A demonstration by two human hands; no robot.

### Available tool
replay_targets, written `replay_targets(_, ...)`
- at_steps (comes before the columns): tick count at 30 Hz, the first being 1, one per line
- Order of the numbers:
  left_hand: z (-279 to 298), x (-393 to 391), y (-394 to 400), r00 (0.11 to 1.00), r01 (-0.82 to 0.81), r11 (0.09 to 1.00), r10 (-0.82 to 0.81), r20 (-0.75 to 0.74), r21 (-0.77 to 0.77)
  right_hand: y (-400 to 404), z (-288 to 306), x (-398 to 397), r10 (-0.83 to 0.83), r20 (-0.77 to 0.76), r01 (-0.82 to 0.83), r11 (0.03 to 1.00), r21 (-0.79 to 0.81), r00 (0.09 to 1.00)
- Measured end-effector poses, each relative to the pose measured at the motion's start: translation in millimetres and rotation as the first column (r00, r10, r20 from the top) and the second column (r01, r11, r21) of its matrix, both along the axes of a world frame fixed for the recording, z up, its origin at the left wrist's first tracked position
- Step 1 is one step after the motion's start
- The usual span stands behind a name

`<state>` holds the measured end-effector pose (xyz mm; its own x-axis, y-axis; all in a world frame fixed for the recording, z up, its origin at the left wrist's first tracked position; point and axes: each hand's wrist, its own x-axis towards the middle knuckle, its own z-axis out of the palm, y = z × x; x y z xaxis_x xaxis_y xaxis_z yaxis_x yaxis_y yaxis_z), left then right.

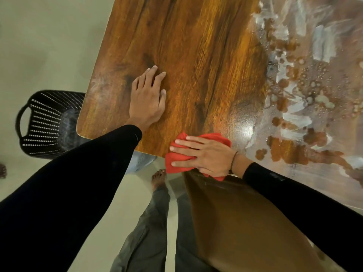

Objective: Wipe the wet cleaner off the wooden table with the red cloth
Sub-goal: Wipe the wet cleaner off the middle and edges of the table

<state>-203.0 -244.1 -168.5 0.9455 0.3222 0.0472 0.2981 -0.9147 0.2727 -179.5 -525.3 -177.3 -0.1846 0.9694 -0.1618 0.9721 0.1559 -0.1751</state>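
Red cloth (pixel 177 160), one; hands, two, flat.

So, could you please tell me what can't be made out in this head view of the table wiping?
- Wooden table: far and right ends cut off by the frame, so the extent of the wet cleaner is unknown.
- Red cloth: mostly covered by the right hand.
- Table under the left hand: hidden by the palm.
- Black basket: contents blurred, partly behind the table.

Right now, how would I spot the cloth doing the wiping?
Find the wooden table and follow its near edge. There the right hand presses flat on a crumpled red cloth, the only bright red thing, just short of the white wet cleaner.
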Motion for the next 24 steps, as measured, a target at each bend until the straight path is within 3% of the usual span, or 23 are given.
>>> replay_targets(3, 0.7, -0.9, 0.0, 1.000, 0.006, 1.000, -0.006, -0.011, -0.011, -44.1, 2.6, 11.2, -0.058, -0.018, 0.057, 0.997, -0.052, 0.998)
replay_targets(7, 3.5, -1.3, -4.4, 1.000, 0.013, 0.999, -0.013, -0.018, -0.030, -68.3, 7.3, 37.5, -0.318, 0.036, 0.320, 0.943, -0.088, 0.947)
replay_targets(9, 3.0, -1.3, -3.9, 1.000, 0.011, 1.000, -0.011, -0.019, -0.022, -52.1, 8.2, 39.8, -0.470, 0.023, 0.470, 0.880, -0.060, 0.882)
replay_targets(12, 0.7, -3.3, -1.1, 1.000, 0.011, 1.000, -0.011, -0.014, -0.012, -5.4, 4.9, 16.7, -0.713, 0.022, 0.713, 0.701, -0.007, 0.701)
replay_targets(14, 1.6, -4.5, -1.5, 1.000, 0.008, 1.000, -0.008, -0.012, -0.018, 21.9, 2.8, -3.8, -0.767, 0.028, 0.767, 0.641, 0.027, 0.641)
replay_targets(19, 4.6, -4.4, -0.1, 1.000, 0.011, 1.000, -0.011, -0.017, -0.017, 1.1, -2.9, -27.1, -0.431, -0.008, 0.431, 0.902, 0.023, 0.902)
replay_targets(22, 4.3, -2.0, 1.3, 1.000, 0.015, 1.000, -0.015, -0.019, -0.021, -46.5, -4.8, -14.9, -0.451, -0.016, 0.451, 0.892, 0.003, 0.892)
replay_targets(24, 4.5, -2.9, -0.4, 0.999, 0.017, 0.999, -0.018, -0.027, -0.027, -81.6, -2.4, -0.4, -0.605, -0.019, 0.605, 0.796, -0.019, 0.796)
